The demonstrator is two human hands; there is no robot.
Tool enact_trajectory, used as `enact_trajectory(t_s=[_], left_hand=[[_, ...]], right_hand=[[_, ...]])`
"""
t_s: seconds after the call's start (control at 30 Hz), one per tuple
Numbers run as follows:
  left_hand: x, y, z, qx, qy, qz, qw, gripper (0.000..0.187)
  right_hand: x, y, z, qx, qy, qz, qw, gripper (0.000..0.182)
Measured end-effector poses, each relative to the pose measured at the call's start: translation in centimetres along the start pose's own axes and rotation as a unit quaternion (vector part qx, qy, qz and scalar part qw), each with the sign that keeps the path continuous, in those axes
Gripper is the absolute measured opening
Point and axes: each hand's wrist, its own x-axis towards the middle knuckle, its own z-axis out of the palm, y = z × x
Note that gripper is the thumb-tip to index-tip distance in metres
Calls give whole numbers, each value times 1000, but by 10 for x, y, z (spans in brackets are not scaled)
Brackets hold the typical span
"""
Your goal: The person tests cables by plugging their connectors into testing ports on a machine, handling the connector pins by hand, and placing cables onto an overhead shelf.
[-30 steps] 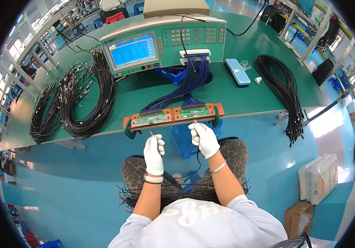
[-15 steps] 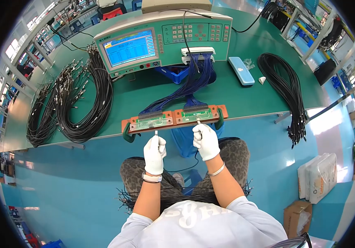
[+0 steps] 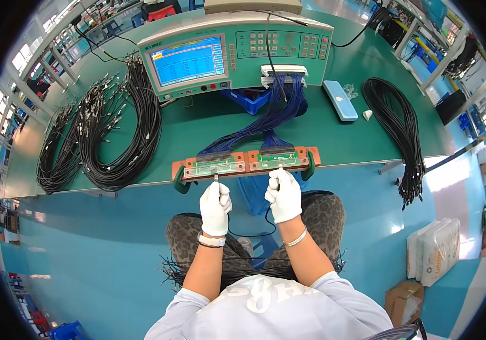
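Observation:
Both my hands wear white gloves. My left hand is closed, pinching a small cable connector that points up at the front edge of the left board of the test fixture. My right hand is also closed, with a small connector tip in its pinch at the right board. Whether either tip is fully seated cannot be made out. Below the hands loops a thin black cable, which seems to join the two ends. Dark blue wires run from the fixture to the tester.
Bundles of black cables lie at the left and right of the green table. A light blue case and a blue tray are near the tester. More cables lie across my lap.
My left hand has moved up, bringing its connector from just below the left board to the board's edge. My right hand stays at the right board. The whole view has shifted slightly.

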Motion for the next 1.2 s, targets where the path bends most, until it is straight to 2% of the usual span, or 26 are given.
enact_trajectory(t_s=[0.2,0.33,0.5,0.87,1.0,1.2], left_hand=[[0,-2,1,-30,9,11,999,28],[2,-4,-3,-104,-29,-12,994,29],[4,-11,-8,-167,-50,-21,984,29],[6,-11,-6,-191,-55,-21,980,29],[4,-12,2,-155,2,3,988,29],[3,-3,8,-78,24,10,997,27]], right_hand=[[1,-5,-10,-60,-33,1,998,18],[3,-7,-14,-116,-43,-7,992,22],[2,-7,-16,-126,-49,-12,991,24],[3,-5,-19,-127,-55,-7,990,24],[2,-2,-20,-132,-28,-32,990,23],[-20,-14,-33,-231,71,-191,951,24]])
